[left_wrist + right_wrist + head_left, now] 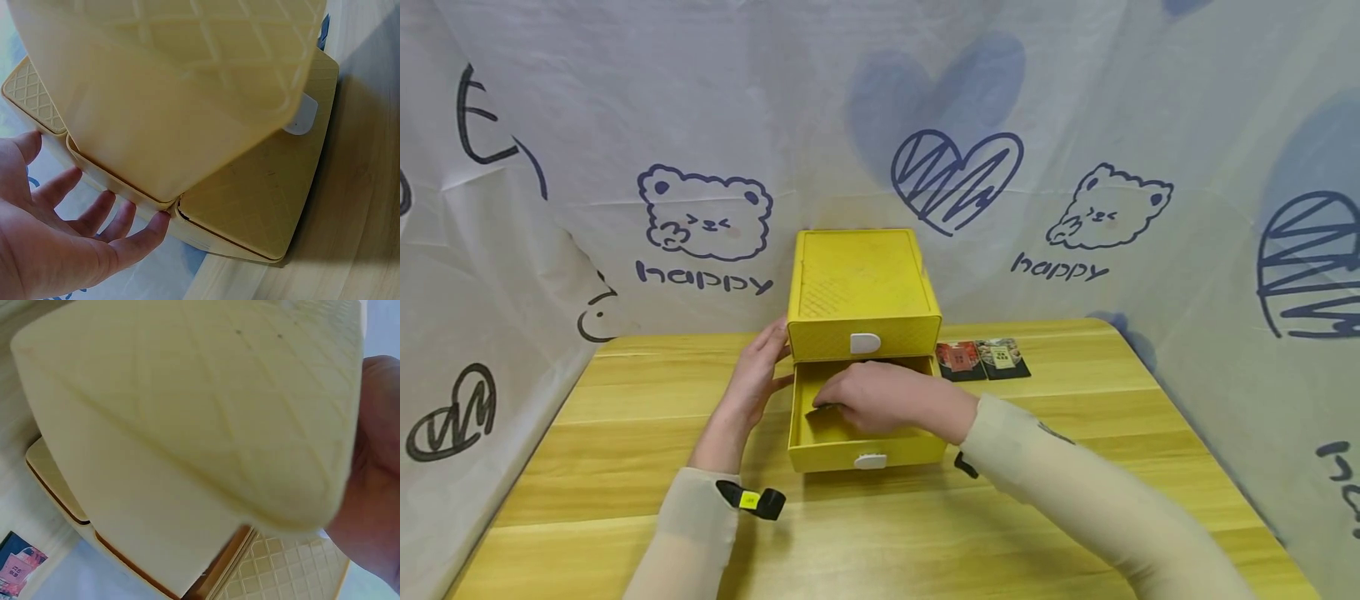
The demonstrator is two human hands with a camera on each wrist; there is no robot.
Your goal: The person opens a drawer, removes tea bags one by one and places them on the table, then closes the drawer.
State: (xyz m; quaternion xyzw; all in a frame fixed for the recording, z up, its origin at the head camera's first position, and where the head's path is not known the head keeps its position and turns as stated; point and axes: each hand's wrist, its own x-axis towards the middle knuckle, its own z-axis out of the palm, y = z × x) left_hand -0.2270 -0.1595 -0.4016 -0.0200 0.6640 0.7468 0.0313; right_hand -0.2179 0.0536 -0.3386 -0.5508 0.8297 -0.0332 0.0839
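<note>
A yellow drawer cabinet (865,275) with a diamond-patterned surface stands against the back sheet. One of its drawers (827,457) is pulled out toward me, below the upper drawer front with its white handle (865,342). My left hand (758,371) rests its fingertips against the cabinet's left side, fingers spread, as the left wrist view also shows. Inside the pulled-out drawer, my right hand (876,398) pinches a small dark flat piece (822,410). Its face is mostly hidden. In the right wrist view the drawer's wall covers the fingers of that hand (381,469).
Two flat packets or cards lie side by side right of the cabinet, one red (959,357) and one pale-labelled (1002,354), both dark-edged. A wooden table (625,433) bears everything. Printed white sheets (820,108) hang behind and on both sides.
</note>
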